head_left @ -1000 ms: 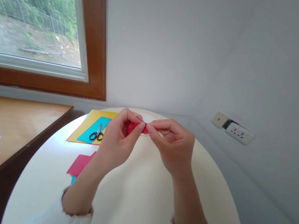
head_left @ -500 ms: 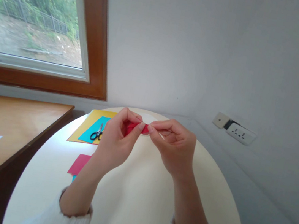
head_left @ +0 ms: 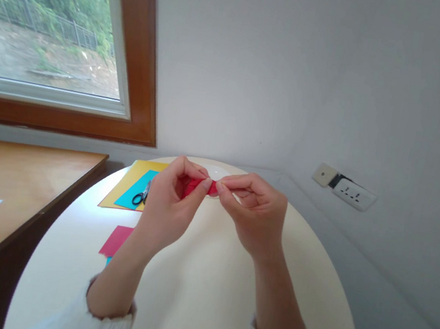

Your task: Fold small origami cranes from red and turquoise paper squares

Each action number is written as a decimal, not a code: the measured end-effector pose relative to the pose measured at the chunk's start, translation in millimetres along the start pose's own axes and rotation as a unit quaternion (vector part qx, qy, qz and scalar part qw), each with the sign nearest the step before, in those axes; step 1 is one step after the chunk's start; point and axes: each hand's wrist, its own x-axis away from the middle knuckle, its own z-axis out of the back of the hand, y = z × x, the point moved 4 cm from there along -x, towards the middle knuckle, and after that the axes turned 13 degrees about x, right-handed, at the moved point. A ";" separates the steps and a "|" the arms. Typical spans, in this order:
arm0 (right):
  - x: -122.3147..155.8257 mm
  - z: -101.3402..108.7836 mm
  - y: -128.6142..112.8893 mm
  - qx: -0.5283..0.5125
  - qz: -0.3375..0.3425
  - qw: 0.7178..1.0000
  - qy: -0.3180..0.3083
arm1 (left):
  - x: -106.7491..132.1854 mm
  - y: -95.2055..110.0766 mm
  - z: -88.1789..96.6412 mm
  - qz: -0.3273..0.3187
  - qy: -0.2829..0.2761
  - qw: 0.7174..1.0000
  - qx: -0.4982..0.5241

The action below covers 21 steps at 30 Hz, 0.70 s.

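A small folded piece of red paper [head_left: 212, 187] is held up over the far part of the round table. My left hand [head_left: 175, 196] pinches it between thumb and fingers, and part of the red paper shows inside the curl of that hand. At the paper's right end, my right hand [head_left: 257, 208] is closed in a pinch, its thumb and forefinger tips on the edge. The fingers cover most of the paper, so its full shape is hidden.
On the cream table [head_left: 215, 311], yellow paper [head_left: 122, 187] and blue paper [head_left: 135, 189] lie left with black-handled scissors [head_left: 140, 197] on them. A dark pink paper square [head_left: 116, 240] sits nearer. A whitish round object [head_left: 218, 173] stands behind my hands. A wooden desk [head_left: 26, 176] adjoins at left.
Both hands keep their pinch on the red paper. My left hand has shifted slightly left and covers more of the scissors; the view has moved very little.
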 end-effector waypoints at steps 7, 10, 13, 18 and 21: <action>0.7 0.9 0.8 0.009 -0.014 1.000 0.006 | -0.9 1.1 -0.3 0.005 0.004 1.000 0.013; 0.1 1.0 3.5 -0.004 -0.025 1.000 0.018 | -1.1 0.7 0.1 -0.001 0.011 1.000 0.019; -1.0 1.0 4.9 -0.016 -0.028 0.999 0.023 | -1.1 0.1 0.7 -0.008 0.013 1.000 0.021; -1.6 0.4 3.0 -0.023 -0.026 0.999 0.019 | -1.2 0.0 2.0 -0.016 0.018 0.999 0.030; -1.6 -0.3 1.5 -0.027 -0.018 0.999 0.009 | -1.1 0.8 2.7 -0.016 0.022 0.999 0.029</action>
